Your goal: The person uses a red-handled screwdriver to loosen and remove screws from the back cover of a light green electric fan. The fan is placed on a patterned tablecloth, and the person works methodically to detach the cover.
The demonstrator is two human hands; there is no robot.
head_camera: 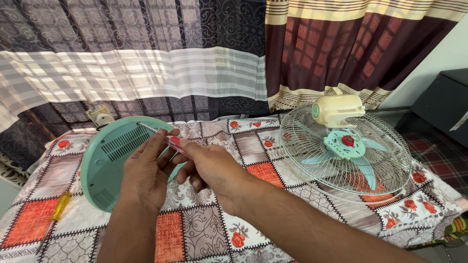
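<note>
— Cloth edge first: where does the patterned bedspread [204, 229] stop on the left?

— It drops off at the left margin, just past a yellow-handled screwdriver [59, 207] lying alone on an orange square. Open cloth lies between it and the hands.

— Next along?

— The round green fan base [109, 160], tipped up on its edge with the slotted underside facing the camera, the curtain [146, 63] close behind it.

— And the left hand [146, 175]?

— It rises from the lower edge, palm toward the base, fingers curled partway around the base's right rim and touching the shaft of a red-handled screwdriver [168, 140].

— The right hand [209, 168]?

— Forearm crosses from the lower right; the fingers are closed around the red handle, with the metal tip pointing up-left over the base.

— Further right?

— A clear stretch of patchwork, then the fan head [348, 151] lying flat, cream motor on top, wire guard reaching near the bed's right edge. A dark cabinet [446, 104] stands beyond.
</note>
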